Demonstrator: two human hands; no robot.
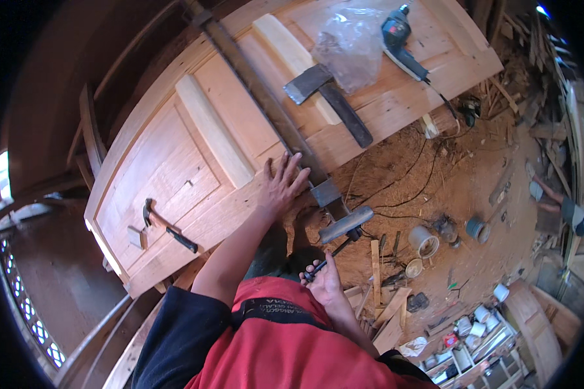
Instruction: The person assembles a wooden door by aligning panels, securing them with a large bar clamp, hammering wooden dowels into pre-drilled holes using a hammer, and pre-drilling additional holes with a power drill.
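A long steel bar clamp [264, 104] lies across a pale wooden panelled door [150, 150], its screw end jutting past the near edge. My left hand [282, 185] rests on the door's edge beside the bar, fingers spread. Below the clamp's screw end, my right hand [324, 283] is closed around a dark rod-like handle [331, 257], which reaches up to the clamp's end. Whether the handle is fixed to the clamp or is a separate wrench, I cannot tell. A claw hammer [169, 227] and a small grey block [135, 236] lie on the door to the left.
An axe [334, 104], a clear plastic bag [349, 48] and a corded drill [399, 42] lie on the door's right part. Two wooden strips [214, 129] rest on it. Cables, buckets [424, 241] and offcuts [389, 318] litter the dirt floor. At far right, part of another person [568, 214] shows.
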